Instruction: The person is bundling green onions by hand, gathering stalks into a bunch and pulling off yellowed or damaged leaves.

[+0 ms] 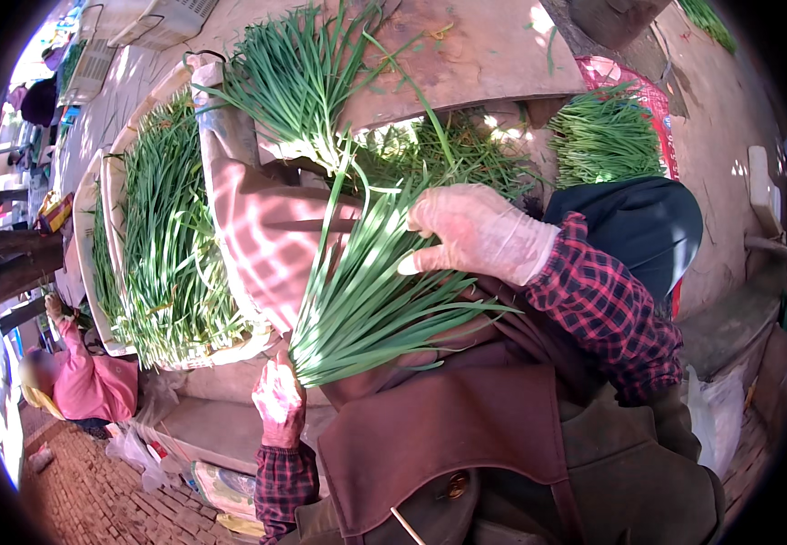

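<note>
A fanned bunch of long green leaves, like garlic chives, lies over my aproned lap. My left hand grips its gathered end at the lower left. My right hand, in a pale thin glove, is over the upper right of the leaves, with thumb and fingers apart; whether it pinches a leaf I cannot tell. Beyond the lap, another bunch of the greens rests with its leaves on a worn board. Loose leaves and trimmings lie in a heap below the board's edge.
At my left stands a pale plastic crate packed with greens. A stack of greens lies on a red printed sack at the upper right. Another person in pink sits at the far left. Plastic bags lie nearby.
</note>
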